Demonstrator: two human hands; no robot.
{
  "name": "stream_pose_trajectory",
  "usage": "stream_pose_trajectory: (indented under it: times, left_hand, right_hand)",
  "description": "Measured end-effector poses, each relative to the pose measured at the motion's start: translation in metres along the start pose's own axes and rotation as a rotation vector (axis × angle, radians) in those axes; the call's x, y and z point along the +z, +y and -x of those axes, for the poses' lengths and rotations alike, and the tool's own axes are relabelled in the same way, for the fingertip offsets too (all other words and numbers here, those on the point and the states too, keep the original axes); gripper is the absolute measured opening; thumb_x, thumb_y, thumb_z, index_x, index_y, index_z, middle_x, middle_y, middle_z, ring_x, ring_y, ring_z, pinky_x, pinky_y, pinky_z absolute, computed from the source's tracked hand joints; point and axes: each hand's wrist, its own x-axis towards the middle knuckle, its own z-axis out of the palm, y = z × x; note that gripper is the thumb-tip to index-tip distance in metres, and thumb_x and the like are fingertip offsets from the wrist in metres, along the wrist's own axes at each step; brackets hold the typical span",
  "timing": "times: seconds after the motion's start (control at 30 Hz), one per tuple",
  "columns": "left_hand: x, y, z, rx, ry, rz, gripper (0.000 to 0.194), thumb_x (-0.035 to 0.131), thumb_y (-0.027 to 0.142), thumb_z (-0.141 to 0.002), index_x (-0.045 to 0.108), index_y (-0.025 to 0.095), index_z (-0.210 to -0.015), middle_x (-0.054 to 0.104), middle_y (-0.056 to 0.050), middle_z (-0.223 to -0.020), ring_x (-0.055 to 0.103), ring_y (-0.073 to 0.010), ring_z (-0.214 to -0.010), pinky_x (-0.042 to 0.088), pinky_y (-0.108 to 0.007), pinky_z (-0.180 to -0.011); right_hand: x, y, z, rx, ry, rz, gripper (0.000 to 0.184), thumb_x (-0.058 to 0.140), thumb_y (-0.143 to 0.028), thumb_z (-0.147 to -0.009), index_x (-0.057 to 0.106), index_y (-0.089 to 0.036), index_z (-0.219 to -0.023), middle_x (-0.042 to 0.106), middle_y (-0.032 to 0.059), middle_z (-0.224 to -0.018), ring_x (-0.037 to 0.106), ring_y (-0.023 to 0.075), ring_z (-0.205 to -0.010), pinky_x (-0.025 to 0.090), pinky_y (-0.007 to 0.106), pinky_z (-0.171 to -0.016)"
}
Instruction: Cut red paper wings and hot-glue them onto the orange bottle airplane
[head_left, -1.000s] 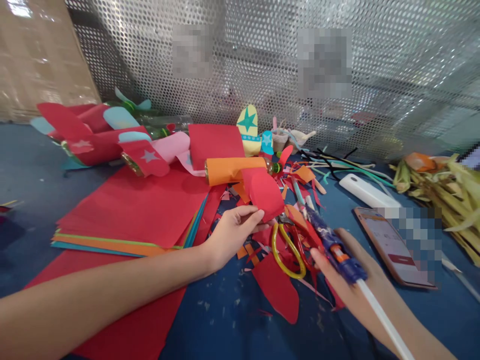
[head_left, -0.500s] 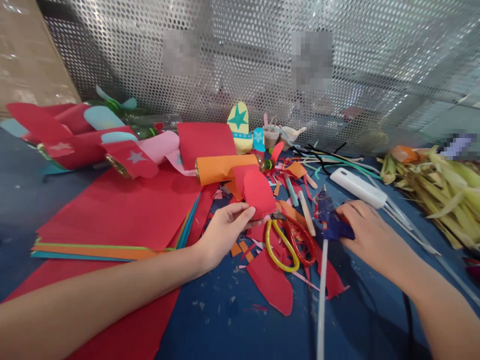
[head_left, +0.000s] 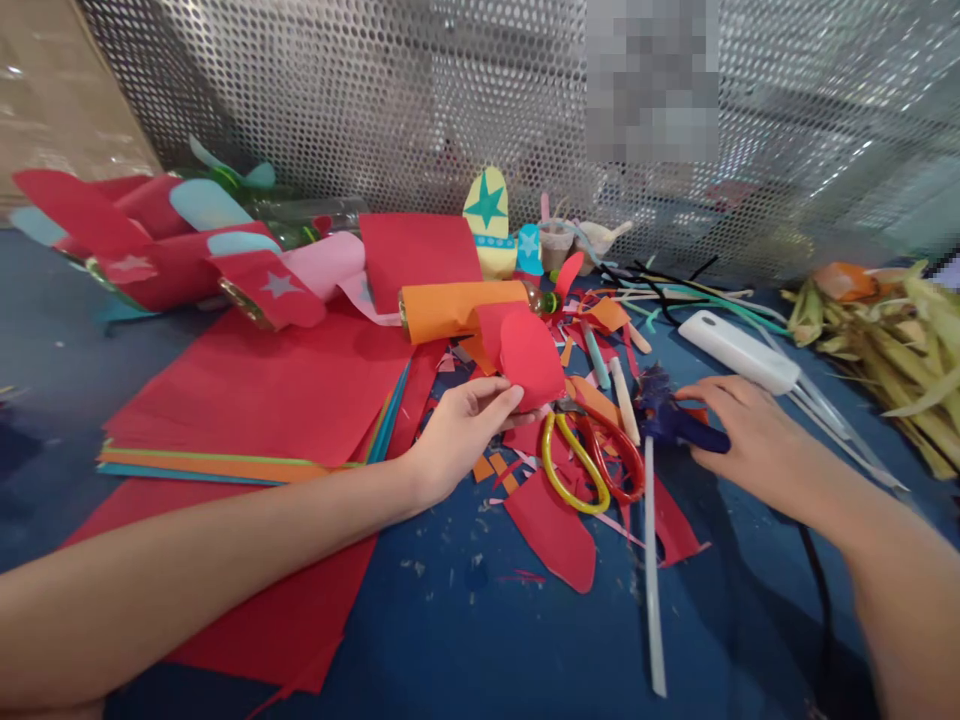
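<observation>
My left hand pinches a rounded red paper cutout between thumb and fingers, above the scraps. At the right a dark blue glue gun lies on the table, a long white glue stick running out of its back towards me. My right hand is at its handle, fingers parted around the end, and the orange trigger shows uncovered. Between both hands lie scissors with one yellow and one red handle loop. Behind the cutout rests a bottle wrapped in orange paper.
Stacked coloured paper sheets lie at the left, below paper-covered bottles. Scraps spread around the scissors. A white power strip and dried husks are at the right. A perforated metal panel stands behind.
My right hand has loosened from the glue gun, and its trigger now shows. The gun sits lower on the table. My left hand keeps the red cutout. The whole view has shifted slightly.
</observation>
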Motion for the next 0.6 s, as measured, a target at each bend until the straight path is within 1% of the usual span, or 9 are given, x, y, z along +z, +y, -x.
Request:
stream_pose_trajectory:
  times: [0.1,0.17,0.2,0.27,0.3,0.37,0.43,0.53,0.6]
  left_hand:
    - [0.001,0.0,0.001,-0.019,0.004,0.002,0.019,0.069,0.035,-0.076,0.066,0.015,-0.076,0.071,-0.001,-0.086,0.071,-0.0202,-0.088,0.05,-0.034,-0.093]
    - [0.001,0.001,0.001,-0.029,0.003,0.012,0.019,0.069,0.034,-0.076,0.065,0.015,-0.075,0.071,-0.001,-0.085,0.071,-0.0205,-0.088,0.05,-0.035,-0.093]
    - [0.002,0.002,0.001,-0.032,0.003,0.019,0.019,0.069,0.033,-0.076,0.064,0.015,-0.075,0.071,-0.002,-0.085,0.071,-0.0206,-0.088,0.05,-0.035,-0.093]
    - [0.003,0.003,0.002,-0.035,0.005,0.031,0.018,0.068,0.033,-0.076,0.063,0.015,-0.074,0.071,-0.002,-0.085,0.071,-0.0206,-0.087,0.049,-0.036,-0.093]
    - [0.003,0.003,0.002,-0.033,0.006,0.035,0.018,0.068,0.032,-0.076,0.063,0.015,-0.073,0.071,-0.002,-0.084,0.071,-0.0204,-0.087,0.049,-0.036,-0.093]
    - [0.003,0.003,0.001,-0.029,0.014,0.04,0.018,0.068,0.032,-0.076,0.062,0.015,-0.073,0.07,-0.001,-0.081,0.071,-0.0199,-0.086,0.049,-0.036,-0.093]
    - [0.003,0.003,0.001,-0.032,0.018,0.037,0.018,0.068,0.032,-0.076,0.062,0.015,-0.072,0.069,0.0,-0.079,0.071,-0.02,-0.086,0.049,-0.036,-0.093]
    - [0.003,0.002,0.001,-0.038,0.018,0.035,0.02,0.069,0.034,-0.075,0.063,0.015,-0.071,0.069,0.0,-0.08,0.071,-0.0207,-0.086,0.049,-0.037,-0.092]
    - [0.003,0.001,0.001,-0.028,0.014,0.051,0.021,0.071,0.035,-0.074,0.064,0.015,-0.071,0.07,0.0,-0.08,0.071,-0.0203,-0.084,0.05,-0.036,-0.091]
  right_hand:
    - [-0.013,-0.008,0.003,0.012,0.013,-0.017,0.037,0.05,-0.032,-0.079,0.056,-0.014,-0.111,0.057,0.019,-0.111,0.058,0.0366,-0.102,0.047,0.05,-0.087]
    - [-0.027,-0.027,0.002,0.057,0.069,-0.035,0.034,0.042,-0.038,-0.087,0.058,-0.015,-0.106,0.06,0.0188,-0.108,0.059,0.0363,-0.101,0.046,0.05,-0.087]
    - [-0.034,-0.04,0.002,0.077,0.111,-0.082,0.032,0.04,-0.042,-0.09,0.059,-0.018,-0.098,0.063,0.0162,-0.099,0.062,0.0335,-0.093,0.048,0.048,-0.082]
    - [-0.044,-0.071,0.001,0.131,0.193,-0.265,0.029,0.044,-0.049,-0.091,0.055,-0.023,-0.083,0.065,0.0054,-0.073,0.064,0.0227,-0.066,0.051,0.035,-0.062]
    - [-0.046,-0.087,0.001,0.083,0.135,-0.369,0.029,0.048,-0.051,-0.089,0.053,-0.025,-0.078,0.063,0.0007,-0.066,0.062,0.0179,-0.056,0.049,0.029,-0.053]
    - [-0.044,-0.114,0.003,-0.003,0.045,-0.443,0.031,0.049,-0.052,-0.09,0.051,-0.025,-0.075,0.059,-0.0032,-0.058,0.058,0.0139,-0.046,0.046,0.024,-0.044]
    - [-0.037,-0.132,0.005,-0.075,0.027,-0.376,0.036,0.041,-0.054,-0.093,0.052,-0.022,-0.078,0.062,-0.0005,-0.062,0.062,0.0158,-0.049,0.046,0.026,-0.041]
    - [-0.027,-0.143,0.008,-0.112,0.058,-0.285,0.04,0.032,-0.051,-0.096,0.056,-0.019,-0.091,0.067,0.0062,-0.075,0.068,0.0195,-0.056,0.051,0.029,-0.043]
    - [-0.025,-0.143,0.01,-0.13,0.078,-0.275,0.036,0.029,-0.044,-0.099,0.055,-0.018,-0.097,0.069,0.007,-0.078,0.07,0.0196,-0.057,0.054,0.029,-0.045]
